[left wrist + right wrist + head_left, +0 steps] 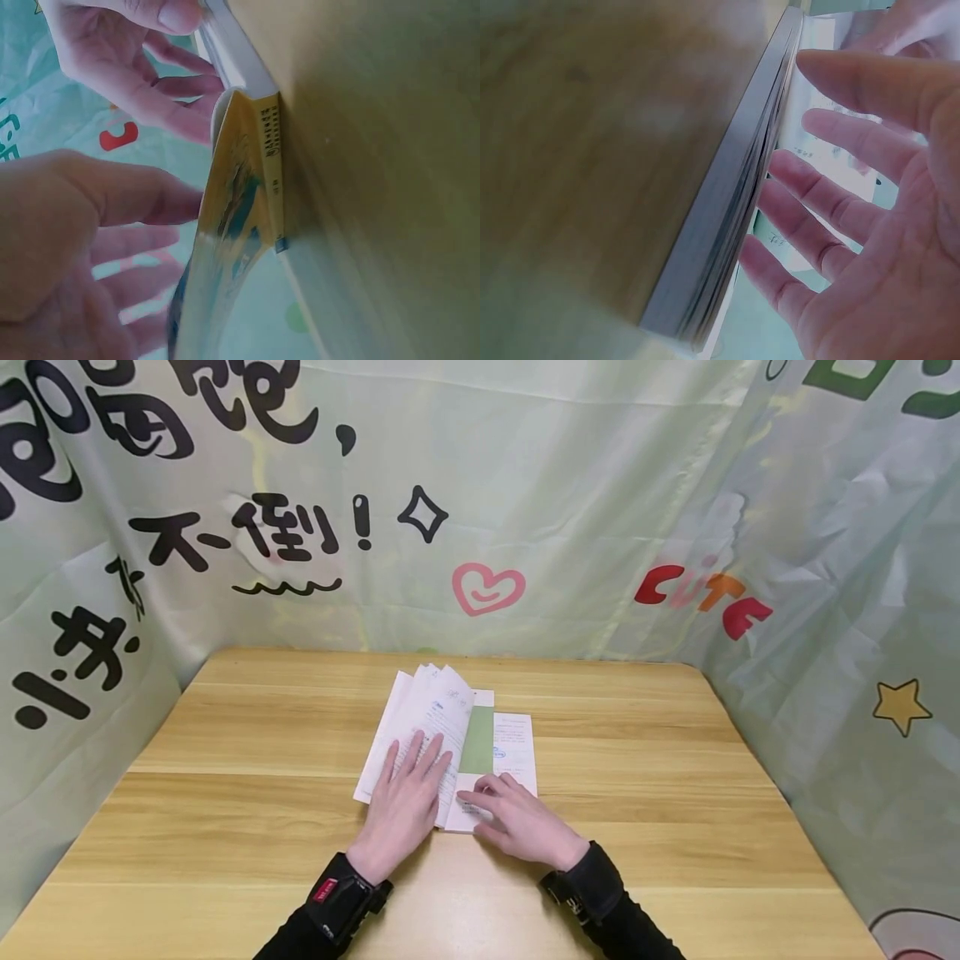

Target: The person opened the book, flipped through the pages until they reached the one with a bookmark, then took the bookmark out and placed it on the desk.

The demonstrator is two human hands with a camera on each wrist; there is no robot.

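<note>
An open book (pixel 408 714) lies on the table with its lifted left pages fanned. My left hand (pixel 401 810) rests on those pages, fingers spread and nearly straight. On the right side my right hand (pixel 525 822) touches the lower part of the page, its fingers loosely bent and pinching nothing visible. That side shows a green panel (pixel 477 739) and a white printed sheet (pixel 515 739) with a blue mark. In the left wrist view the book's yellow spine (pixel 271 157) faces me, its cover raised off the table. The page edges (pixel 731 195) show in the right wrist view.
The wooden table (pixel 630 760) extends around the book on all sides. A pale printed cloth (pixel 570 502) hangs behind the table and along both sides.
</note>
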